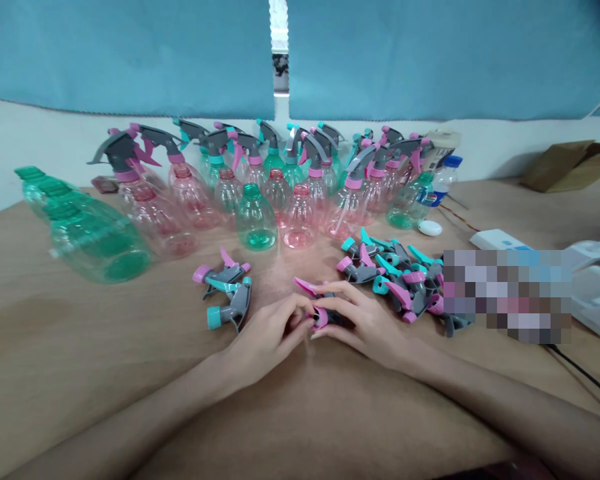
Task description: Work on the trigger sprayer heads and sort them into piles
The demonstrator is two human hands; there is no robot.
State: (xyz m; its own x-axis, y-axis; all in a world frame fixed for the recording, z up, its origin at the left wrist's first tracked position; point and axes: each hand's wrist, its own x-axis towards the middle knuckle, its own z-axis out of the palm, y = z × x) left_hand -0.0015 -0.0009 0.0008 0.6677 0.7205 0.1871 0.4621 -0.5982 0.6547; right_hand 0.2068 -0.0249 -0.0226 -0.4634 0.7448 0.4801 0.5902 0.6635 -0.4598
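Head view: a pink-and-grey trigger spray head (321, 317) is between both hands over the wooden table (300, 427), its body mostly hidden by the right hand (370, 323), whose fingers are curled around it. The left hand's (270, 333) fingertips meet at the pink collar; whether they grip anything, I cannot tell. Loose spray heads (239, 303) lie either side, a pixelated patch (510, 293) masking the right edge. Beyond, a capped pink bottle (347, 210) contains a dip tube; an open green bottle (257, 220) stands nearby.
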